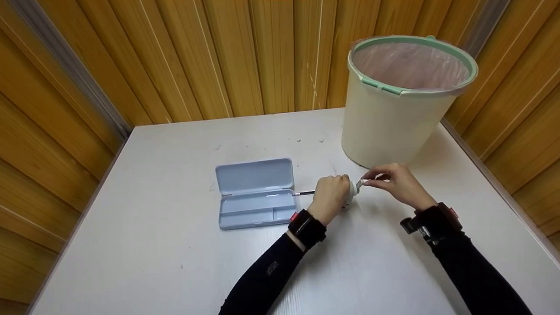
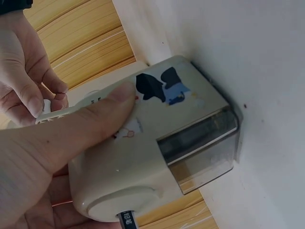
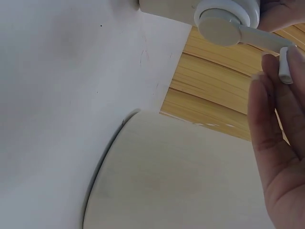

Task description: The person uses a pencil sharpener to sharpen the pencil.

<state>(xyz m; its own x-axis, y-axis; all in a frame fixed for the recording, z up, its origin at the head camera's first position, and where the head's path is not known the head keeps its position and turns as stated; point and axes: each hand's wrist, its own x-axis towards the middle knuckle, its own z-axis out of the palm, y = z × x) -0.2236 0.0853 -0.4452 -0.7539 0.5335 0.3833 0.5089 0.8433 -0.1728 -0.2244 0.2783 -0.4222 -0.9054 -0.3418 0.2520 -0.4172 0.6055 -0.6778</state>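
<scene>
The left hand [image 1: 331, 194] grasps the pencil sharpener [image 2: 157, 143] on the white table [image 1: 175, 262], thumb pressed across its top. In the head view the hand hides most of the sharpener body. A pencil [image 1: 303, 193] enters the sharpener's front; its inserted end is hidden. The right hand [image 1: 400, 183] pinches the knob of the crank handle [image 3: 267, 40] between its fingertips. The open pencil case [image 1: 256, 192] lies just left of the pencil. The lined bin [image 1: 398, 100] stands behind the hands.

White table [image 1: 175, 245]: pencil case [image 1: 256, 193], bin [image 1: 393, 109], sharpener [image 2: 157, 143].
</scene>
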